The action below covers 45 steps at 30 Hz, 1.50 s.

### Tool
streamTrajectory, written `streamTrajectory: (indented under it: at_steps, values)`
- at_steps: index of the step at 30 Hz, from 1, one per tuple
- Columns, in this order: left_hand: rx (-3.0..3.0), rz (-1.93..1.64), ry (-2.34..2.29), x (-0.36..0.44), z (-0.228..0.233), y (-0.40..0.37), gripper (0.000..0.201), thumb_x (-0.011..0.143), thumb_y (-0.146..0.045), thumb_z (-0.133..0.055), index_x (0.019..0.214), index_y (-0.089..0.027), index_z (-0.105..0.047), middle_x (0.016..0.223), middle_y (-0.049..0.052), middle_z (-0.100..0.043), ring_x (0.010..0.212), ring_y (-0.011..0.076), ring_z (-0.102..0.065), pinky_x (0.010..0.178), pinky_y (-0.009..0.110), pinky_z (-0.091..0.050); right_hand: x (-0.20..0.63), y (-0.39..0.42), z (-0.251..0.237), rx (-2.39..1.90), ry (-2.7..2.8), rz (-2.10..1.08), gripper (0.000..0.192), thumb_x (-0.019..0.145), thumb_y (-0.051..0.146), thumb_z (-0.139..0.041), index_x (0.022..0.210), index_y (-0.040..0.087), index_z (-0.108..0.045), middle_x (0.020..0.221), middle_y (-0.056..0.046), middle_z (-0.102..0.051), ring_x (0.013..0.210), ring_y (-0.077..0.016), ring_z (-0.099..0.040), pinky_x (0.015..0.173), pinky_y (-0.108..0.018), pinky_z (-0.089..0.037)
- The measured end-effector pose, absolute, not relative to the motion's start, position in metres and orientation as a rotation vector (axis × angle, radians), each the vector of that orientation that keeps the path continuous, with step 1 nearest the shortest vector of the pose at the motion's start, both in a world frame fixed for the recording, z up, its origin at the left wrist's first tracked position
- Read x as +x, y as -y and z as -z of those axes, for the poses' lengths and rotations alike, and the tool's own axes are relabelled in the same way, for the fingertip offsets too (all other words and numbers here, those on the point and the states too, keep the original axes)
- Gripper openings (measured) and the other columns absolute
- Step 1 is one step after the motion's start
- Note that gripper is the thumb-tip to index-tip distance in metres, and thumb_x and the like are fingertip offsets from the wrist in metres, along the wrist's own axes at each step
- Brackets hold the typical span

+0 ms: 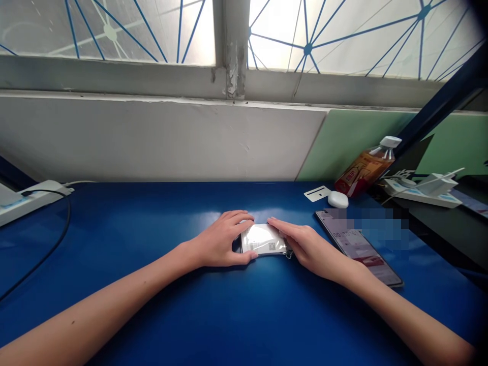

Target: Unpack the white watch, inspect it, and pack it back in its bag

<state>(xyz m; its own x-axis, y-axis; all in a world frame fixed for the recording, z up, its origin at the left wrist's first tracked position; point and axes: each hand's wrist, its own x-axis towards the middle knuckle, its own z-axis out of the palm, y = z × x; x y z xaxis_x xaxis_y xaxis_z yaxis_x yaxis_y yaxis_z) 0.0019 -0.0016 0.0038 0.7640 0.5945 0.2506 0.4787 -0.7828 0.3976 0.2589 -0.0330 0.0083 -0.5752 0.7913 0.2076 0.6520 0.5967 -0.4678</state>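
1. A small flat packet in clear glossy plastic with white contents and a printed code square (263,239) lies at the middle of the glossy blue surface (152,223), between the two hands.
2. The left hand (221,239) cups the packet's left edge: its fingers curl over the far corner and its thumb lies along the near edge, so its grip is closed loosely on the packet.
3. The right hand (305,244) lies flat, fingers pressed together and stretched along the packet's right edge, touching it without pinching.
4. A short bit of metal chain (288,254) shows at the packet's near right corner.
5. Just right of the right hand a smartphone with a lit screen (362,249) lies flat on the surface.
6. Further back sit a small white oval device (338,199) and a white card (317,193).
7. An amber plastic bottle with a white cap (368,168) leans against the green wall panel (343,142).
8. At the far left, a white power strip (26,201) with a black cable (57,239).
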Motion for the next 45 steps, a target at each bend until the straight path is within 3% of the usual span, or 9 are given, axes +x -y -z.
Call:
streamTrajectory:
  at_steps: [9, 15, 19, 21, 28, 34, 38, 41, 45]
  values:
    - [2.620, -0.589, -0.780, 0.003, -0.004, 0.001, 0.054, 0.076, -0.040, -0.069, 0.122, -0.015, -0.056, 0.126, 0.013, -0.059, 0.123, 0.0288, -0.049, 0.103, 0.039, -0.042, 0.258, 0.031, -0.006, -1.143, 2.375, -0.545, 0.046, 0.093, 0.010, -0.038, 0.136, 0.017, -0.050, 0.132, -0.011, -0.061, 0.115, -0.0257, -0.062, 0.093, -0.039, -0.053]
    - [2.635, -0.606, -0.799, 0.001, -0.003, 0.003, 0.055, 0.074, -0.039, -0.068, 0.122, -0.014, -0.056, 0.126, 0.013, -0.059, 0.120, 0.0295, -0.051, 0.102, 0.040, -0.042, 0.268, 0.020, 0.000, -1.192, 2.253, -0.591, 0.043, 0.092, 0.011, -0.038, 0.129, 0.019, -0.059, 0.124, -0.008, -0.067, 0.113, -0.0229, -0.064, 0.095, -0.038, -0.053]
    - [2.658, -0.626, -0.798, 0.002, -0.003, 0.004, 0.054, 0.074, -0.039, -0.067, 0.121, -0.014, -0.057, 0.123, 0.013, -0.061, 0.118, 0.0302, -0.052, 0.101, 0.042, -0.043, 0.270, 0.025, -0.009, -1.125, 2.397, -0.405, 0.053, 0.085, 0.002, -0.038, 0.131, 0.020, -0.057, 0.138, -0.009, -0.056, 0.125, -0.0241, -0.054, 0.103, -0.042, -0.047]
    - [2.671, -0.639, -0.810, 0.003, -0.002, 0.004, 0.053, 0.074, -0.040, -0.066, 0.119, -0.015, -0.058, 0.122, 0.013, -0.061, 0.118, 0.0306, -0.053, 0.102, 0.043, -0.042, 0.270, 0.029, -0.016, -1.051, 2.485, -0.290, 0.053, 0.082, 0.000, -0.038, 0.126, 0.020, -0.060, 0.136, -0.009, -0.058, 0.128, -0.0248, -0.051, 0.103, -0.044, -0.047]
    - [2.702, -0.641, -0.915, 0.003, -0.001, 0.005, 0.055, 0.072, -0.040, -0.065, 0.120, -0.015, -0.057, 0.123, 0.013, -0.061, 0.118, 0.0313, -0.053, 0.102, 0.045, -0.041, 0.273, 0.026, -0.024, -1.160, 2.522, -0.164, 0.029, 0.091, 0.019, -0.047, 0.112, 0.021, -0.068, 0.106, -0.008, -0.072, 0.102, -0.0261, -0.065, 0.085, -0.042, -0.055]
    - [2.721, -0.596, -0.926, 0.003, -0.003, 0.006, 0.053, 0.076, -0.039, -0.062, 0.121, -0.013, -0.056, 0.124, 0.014, -0.060, 0.119, 0.0311, -0.051, 0.103, 0.045, -0.041, 0.276, 0.027, -0.023, -1.275, 2.572, -0.221, 0.032, 0.092, 0.031, -0.051, 0.119, 0.020, -0.065, 0.114, -0.011, -0.067, 0.100, -0.0258, -0.064, 0.084, -0.040, -0.054]
    - [2.740, -0.511, -0.898, 0.002, -0.004, 0.006, 0.060, 0.082, -0.037, -0.058, 0.134, -0.009, -0.046, 0.136, 0.018, -0.051, 0.128, 0.0319, -0.043, 0.107, 0.046, -0.037, 0.275, 0.029, -0.022, -1.264, 2.571, -0.272, 0.039, 0.090, 0.034, -0.056, 0.126, 0.020, -0.060, 0.114, -0.011, -0.064, 0.102, -0.0262, -0.062, 0.084, -0.040, -0.054]
    - [2.750, -0.439, -0.907, 0.001, -0.003, 0.005, 0.067, 0.086, -0.047, -0.056, 0.138, -0.009, -0.042, 0.141, 0.019, -0.046, 0.134, 0.0338, -0.037, 0.110, 0.048, -0.033, 0.275, 0.029, -0.020, -1.257, 2.537, -0.291, 0.040, 0.089, 0.036, -0.058, 0.126, 0.022, -0.059, 0.112, -0.011, -0.063, 0.100, -0.0260, -0.062, 0.083, -0.040, -0.053]
    - [2.732, -0.456, -0.920, 0.002, -0.002, 0.004, 0.066, 0.086, -0.055, -0.056, 0.134, -0.012, -0.046, 0.138, 0.018, -0.050, 0.132, 0.0333, -0.039, 0.108, 0.048, -0.035, 0.272, 0.029, -0.020, -1.244, 2.525, -0.331, 0.034, 0.088, 0.039, -0.061, 0.117, 0.023, -0.063, 0.107, -0.010, -0.064, 0.098, -0.0253, -0.061, 0.083, -0.040, -0.053]
